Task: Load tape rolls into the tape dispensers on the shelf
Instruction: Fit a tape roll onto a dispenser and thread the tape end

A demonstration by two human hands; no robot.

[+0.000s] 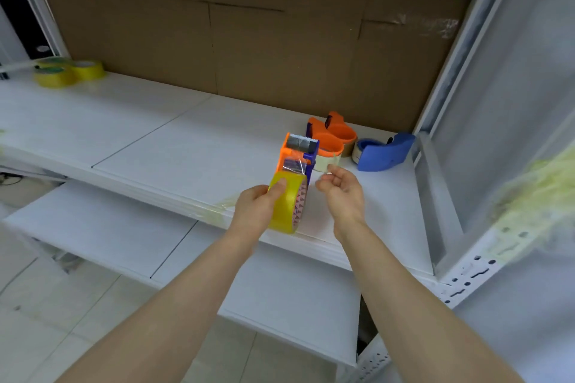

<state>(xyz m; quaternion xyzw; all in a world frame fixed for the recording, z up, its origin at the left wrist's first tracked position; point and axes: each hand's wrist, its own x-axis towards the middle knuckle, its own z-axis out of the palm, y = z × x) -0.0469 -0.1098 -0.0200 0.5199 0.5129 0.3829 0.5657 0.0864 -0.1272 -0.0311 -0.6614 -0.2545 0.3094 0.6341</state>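
On the far left of the white shelf (155, 134), a cluster of yellow tape rolls (70, 71) is sitting against the brown cardboard backing (249, 50). At the far right, an orange dispenser (334, 134) is lying with a pale tape roll (326, 162) under it. Just right of it a blue dispenser (385, 152) is standing with another roll (357, 149) tucked in its left end. Nothing is lying between the hands and these two. A strip of yellowish tape scrap (222, 207) is clinging to the near shelf edge, and more is clinging to the right post (510, 246). A lower shelf board (264, 289) is showing beneath the arms.

Both forearms are reaching forward over the near edge. The left hand (253, 211) is grasping the yellow tape roll (287, 202), thumb on its outer band and palm behind it. The right hand (342, 193) is hovering just right of the roll with fingers loosely curled. Whether it is pinching clear film I cannot tell.

The yellow tape roll is sitting at the near end of an orange and purple hand dispenser (297, 152), printed core facing right. Clear film (294, 166) is running from the roll up toward the metal roller (300, 143). Whether the roll is fully seated on the hub is not visible.
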